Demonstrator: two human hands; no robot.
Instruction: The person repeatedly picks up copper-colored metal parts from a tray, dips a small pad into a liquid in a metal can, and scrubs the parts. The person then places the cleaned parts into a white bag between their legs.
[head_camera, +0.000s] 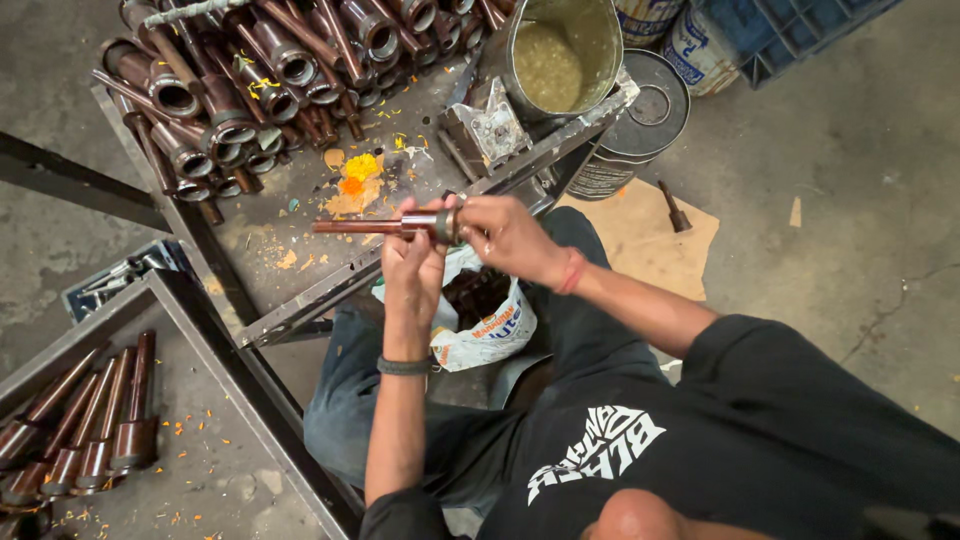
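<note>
A brown metal shaft (355, 227) with a wider cup-shaped end lies level in front of me, pointing left. My left hand (412, 268) grips it from below near the cup end. My right hand (508, 236) closes its fingers on the cup end (443, 225) from the right. Both hands hover above a white plastic bag (490, 335) of small dark parts resting on my lap.
A metal tray table (300, 255) ahead carries a heap of similar shafts (250, 90), a tin can of yellowish grease (560, 60) and orange petals. A second tray (190, 470) at the lower left holds several more shafts. Round tins, a blue crate and cardboard lie on the floor to the right.
</note>
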